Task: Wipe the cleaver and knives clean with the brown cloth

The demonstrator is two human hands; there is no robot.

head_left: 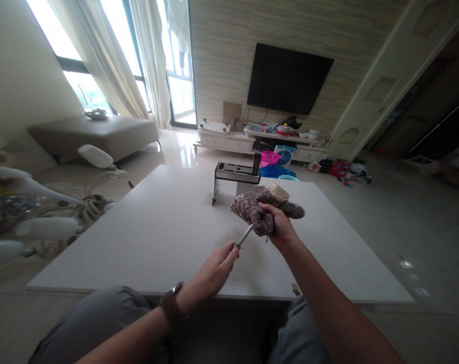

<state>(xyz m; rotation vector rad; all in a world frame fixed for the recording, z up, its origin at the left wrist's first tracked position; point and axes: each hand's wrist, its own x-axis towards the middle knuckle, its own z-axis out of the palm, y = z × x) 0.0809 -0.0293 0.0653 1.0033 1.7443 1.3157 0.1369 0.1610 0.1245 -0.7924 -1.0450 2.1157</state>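
Note:
My left hand [219, 268] is closed around the near end of a slim grey metal rod [246, 234], whose grip is hidden in my fingers. A small crosspiece shows just beyond the thumb. The rod's far end disappears under a bunched, fuzzy brown-grey knitted cloth [254, 199] with a mottled patch and a cream part. Pinched from the right, the cloth is in my right hand [281, 226], held above the white table [138, 237]. Behind it stands a slotted metal knife holder [237, 172], with a black handle [257, 163] sticking up from its right end.
A small yellowish object [295, 288] lies at the table's near edge. White lamp arms [47, 227] crowd the left side. Beyond the table are a pink basket [269, 158], blue plastic [277, 172] and a low white cabinet [227, 143]. A padded bench [96, 132] stands at the left.

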